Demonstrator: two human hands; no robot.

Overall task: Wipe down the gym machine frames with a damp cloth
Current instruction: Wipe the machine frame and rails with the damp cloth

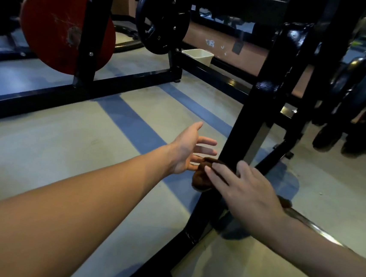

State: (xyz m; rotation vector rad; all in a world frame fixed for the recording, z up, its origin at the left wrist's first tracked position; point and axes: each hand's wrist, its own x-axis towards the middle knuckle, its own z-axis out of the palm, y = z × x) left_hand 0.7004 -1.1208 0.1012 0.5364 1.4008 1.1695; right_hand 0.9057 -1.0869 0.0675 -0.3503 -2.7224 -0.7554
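Cloth (200,178), brown, bunched low against black frame upright (255,123), near floor (64,149). Right hand (239,188) flat over cloth, fingers straight, pressing it onto upright. Left hand (189,152) just beside it, palm open, fingers spread, lowest fingertips touching cloth edge, gripping nothing. Chrome bar (312,224) runs under right wrist. Red weight plate (61,26) on rack far left, black plate (162,20) beside it. White bin (199,56) on floor behind frame rail. More black plates (361,88) hang at right.
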